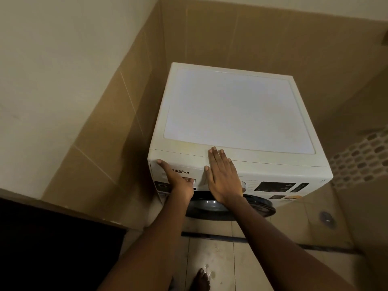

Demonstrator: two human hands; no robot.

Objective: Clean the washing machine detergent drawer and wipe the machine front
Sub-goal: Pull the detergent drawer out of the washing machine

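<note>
Against the tiled corner: we find the washing machine (235, 110), a white front-loader standing close to the tan wall tiles (105, 143) on a wet-looking tiled floor (210, 259).
Machine weight: we judge it heavy and steady, so it should stay put when we pull on its front.
Door: the dark round door (258, 206) sits low on the front; from above we cannot tell whether it is latched.
Control panel: a dark display (275, 185) lies right of centre on the front band.
Detergent drawer: the detergent drawer (189, 165) is at the top left of the front, carrying the brand lettering, flush with the panel and not yet pulled out.
Right hand: our right hand (222, 175) lies flat, fingers straight and together, over the top front edge just beside the drawer, holding nothing; we read it as bracing.
Left hand: our left hand (177, 178) has its thumb on the drawer's upper edge while the fingers curl into the recess under its face, gripping it.
Handling: we expect stiff, light moulded plastic, probably slick with residue. The recess is the place to hold; a straight pull, then support from below once it comes free.
Foot: a bare foot (201, 278) stands on the wet floor, so we mind our footing.
</note>
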